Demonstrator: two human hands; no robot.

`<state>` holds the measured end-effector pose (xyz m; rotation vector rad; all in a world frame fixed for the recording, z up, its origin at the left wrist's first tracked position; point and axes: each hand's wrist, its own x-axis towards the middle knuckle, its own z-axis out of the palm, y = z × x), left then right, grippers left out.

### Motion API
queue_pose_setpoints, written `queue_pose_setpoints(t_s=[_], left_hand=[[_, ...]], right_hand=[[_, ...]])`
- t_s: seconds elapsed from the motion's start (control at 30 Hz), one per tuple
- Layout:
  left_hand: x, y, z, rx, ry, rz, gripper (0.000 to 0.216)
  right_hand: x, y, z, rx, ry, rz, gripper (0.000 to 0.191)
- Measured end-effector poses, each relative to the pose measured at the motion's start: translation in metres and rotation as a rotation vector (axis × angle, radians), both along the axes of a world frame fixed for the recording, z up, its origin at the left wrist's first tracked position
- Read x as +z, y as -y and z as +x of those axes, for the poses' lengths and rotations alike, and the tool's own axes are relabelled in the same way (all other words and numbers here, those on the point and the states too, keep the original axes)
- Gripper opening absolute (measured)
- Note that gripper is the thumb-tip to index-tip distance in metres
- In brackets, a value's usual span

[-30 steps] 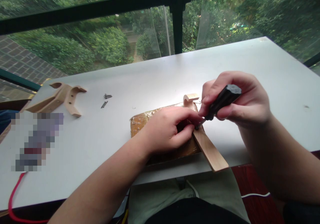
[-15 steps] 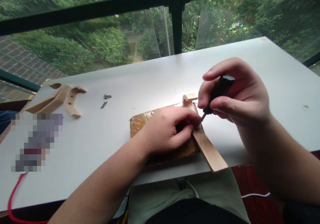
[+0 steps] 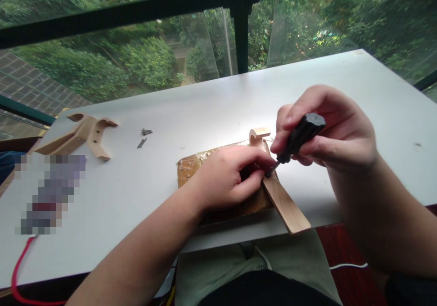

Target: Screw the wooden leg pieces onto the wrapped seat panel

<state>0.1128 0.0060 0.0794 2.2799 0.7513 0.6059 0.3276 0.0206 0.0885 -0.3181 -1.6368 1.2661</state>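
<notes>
My right hand (image 3: 336, 130) is closed around the black handle of a screwdriver (image 3: 302, 135), tilted down to the left. Its tip meets a flat wooden piece (image 3: 288, 206) beside my left fingertips. My left hand (image 3: 228, 174) is closed, thumb and forefinger gripping the wooden piece at the screwdriver's tip; a screw there is mostly hidden by the fingers. The piece has a curved hook (image 3: 258, 135) at its far end. It lies across a brown taped block (image 3: 191, 165), its near end jutting past the table edge.
On the white table (image 3: 143, 206), several loose screws (image 3: 146, 132) lie left of centre. Other shaped wooden parts (image 3: 82, 130) lie at the far left, near a blurred-out object (image 3: 54, 196) with a red cord (image 3: 18, 260). Windows (image 3: 153, 60) stand behind the table.
My right hand has shifted slightly right and down, its fingers turning the screwdriver handle, which now leans lower. My left hand and the wooden piece have stayed in place.
</notes>
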Motion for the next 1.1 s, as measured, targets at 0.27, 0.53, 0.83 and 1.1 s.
queue_pose_setpoints(t_s=[0.27,0.53,0.83,1.1], left_hand=[[0.001,0.000,0.000,0.003,0.003,0.025,0.023],[0.001,0.000,0.000,0.017,-0.003,0.035,0.024],[0.001,0.001,0.000,0.030,-0.011,0.050,0.022],[0.002,-0.001,-0.001,0.010,0.004,0.033,0.024]], right_hand=[[0.000,-0.011,0.002,0.165,0.001,0.122,0.029],[-0.004,-0.008,-0.002,-0.069,-0.026,0.024,0.014],[-0.007,-0.006,-0.007,-0.169,-0.050,-0.015,0.034],[-0.003,-0.002,-0.002,-0.050,-0.048,-0.062,0.037]])
